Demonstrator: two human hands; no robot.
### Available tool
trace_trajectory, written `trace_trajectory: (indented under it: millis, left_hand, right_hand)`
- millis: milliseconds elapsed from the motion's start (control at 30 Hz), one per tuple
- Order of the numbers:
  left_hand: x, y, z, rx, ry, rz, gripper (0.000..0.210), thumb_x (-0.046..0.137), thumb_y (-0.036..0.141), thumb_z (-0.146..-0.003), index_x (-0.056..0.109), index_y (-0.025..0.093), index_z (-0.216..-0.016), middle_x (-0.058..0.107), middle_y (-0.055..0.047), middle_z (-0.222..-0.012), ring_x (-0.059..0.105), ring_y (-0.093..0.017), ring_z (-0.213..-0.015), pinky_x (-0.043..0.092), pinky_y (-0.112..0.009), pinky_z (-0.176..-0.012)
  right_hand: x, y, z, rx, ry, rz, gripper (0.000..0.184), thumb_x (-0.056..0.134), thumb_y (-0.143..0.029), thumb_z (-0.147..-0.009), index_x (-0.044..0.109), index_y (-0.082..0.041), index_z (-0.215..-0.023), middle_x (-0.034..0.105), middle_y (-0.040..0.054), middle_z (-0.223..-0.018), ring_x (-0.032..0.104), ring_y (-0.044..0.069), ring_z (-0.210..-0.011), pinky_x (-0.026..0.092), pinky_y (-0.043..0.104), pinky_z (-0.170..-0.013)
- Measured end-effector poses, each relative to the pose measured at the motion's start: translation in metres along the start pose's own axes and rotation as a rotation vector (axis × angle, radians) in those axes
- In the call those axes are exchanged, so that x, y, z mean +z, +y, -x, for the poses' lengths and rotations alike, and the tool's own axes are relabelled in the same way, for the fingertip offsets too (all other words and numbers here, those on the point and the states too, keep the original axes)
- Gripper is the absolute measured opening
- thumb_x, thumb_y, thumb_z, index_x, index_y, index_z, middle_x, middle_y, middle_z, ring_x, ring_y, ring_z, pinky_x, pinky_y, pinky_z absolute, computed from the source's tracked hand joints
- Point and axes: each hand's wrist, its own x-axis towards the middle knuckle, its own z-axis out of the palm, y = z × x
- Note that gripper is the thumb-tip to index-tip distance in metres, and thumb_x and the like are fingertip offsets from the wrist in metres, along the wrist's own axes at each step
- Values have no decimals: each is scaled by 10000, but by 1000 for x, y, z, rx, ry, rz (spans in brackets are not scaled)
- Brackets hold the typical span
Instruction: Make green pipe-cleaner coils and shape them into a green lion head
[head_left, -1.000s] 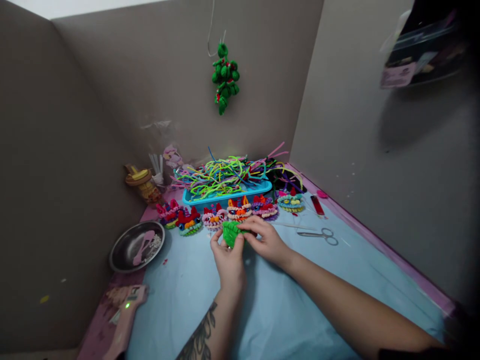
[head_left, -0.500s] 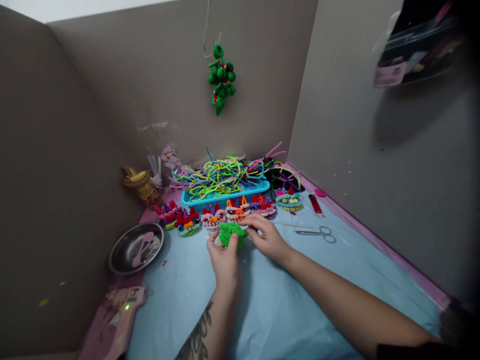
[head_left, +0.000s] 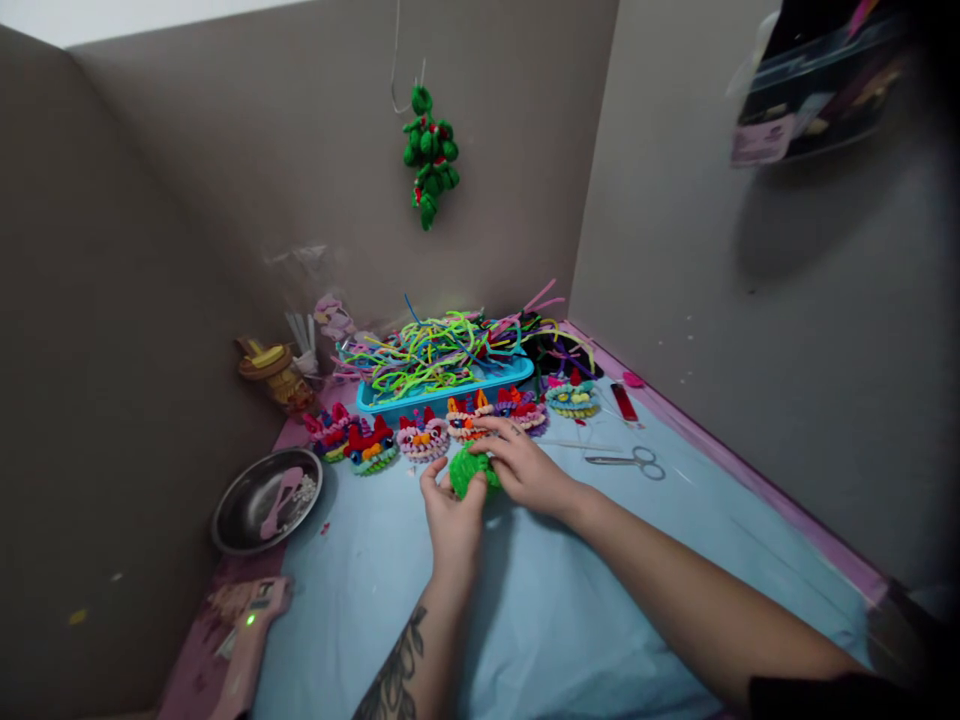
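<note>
Between my two hands, just above the blue table cover, is a small bright green pipe-cleaner piece (head_left: 468, 470), fuzzy and rounded. My left hand (head_left: 455, 510) grips it from the left and front, thumb on the near side. From the right, my right hand (head_left: 529, 472) pinches its edge, with the fingers reaching over its top. Part of the piece is hidden by the fingers. Right behind it stands a row of colourful pipe-cleaner figures, among them a pink one (head_left: 422, 436) and an orange one (head_left: 469, 416).
A blue tray (head_left: 444, 391) piled with pipe cleaners is at the back. Scissors (head_left: 637, 462) and a red item (head_left: 623, 402) lie right. On the left are a metal bowl (head_left: 234, 540) and a pink glue gun (head_left: 259, 625). A green bundle (head_left: 431, 155) hangs above.
My right hand has moved left, its fingers now reaching over the green piece instead of holding just its right edge. The piece has turned in my hands. The view has shifted slightly.
</note>
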Motion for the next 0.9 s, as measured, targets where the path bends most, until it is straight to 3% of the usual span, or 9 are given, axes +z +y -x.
trace_trajectory:
  millis: [167,267,400,633,900]
  left_hand:
    - [1,4,-2,-69,39,142,600,787,227,-610,433,181,-1092,660,-19,-788,636,-126,-632,478,-236,-613]
    - [1,8,-3,-130,31,265,601,806,194,-564,458,173,-1054,661,-9,-756,627,-118,-596,469,-222,-585]
    - [-1,13,-6,-191,-4,381,532,806,165,-526,505,160,-964,674,-19,-752,632,-130,-604,478,-228,-577]
    - [-4,15,-6,-219,-70,381,464,801,179,-527,564,145,-926,671,-28,-774,630,-146,-622,482,-255,-593]
    - [-2,16,-3,-178,-97,350,567,807,222,-565,507,168,-1043,665,-33,-845,638,-147,-678,477,-263,-634]
  right_hand:
    - [2,8,-1,22,-32,-208,382,409,-50,-834,600,-196,-1130,625,109,-1176,529,215,-1157,402,459,-1003]
    - [-6,13,-2,-12,-149,-290,366,522,-209,-864,553,-192,-1228,549,125,-1307,441,241,-1265,280,489,-1090]
    - [-17,17,-1,-52,-312,-370,743,718,-401,-733,404,-203,-1376,398,136,-1438,299,279,-1363,205,485,-1124]
    - [-17,19,0,34,-296,-403,724,726,-295,-732,404,-212,-1374,446,124,-1400,397,260,-1310,286,439,-1095]
    - [-19,16,-3,77,-269,-438,694,711,-210,-731,438,-229,-1369,469,106,-1401,401,261,-1316,285,446,-1095]
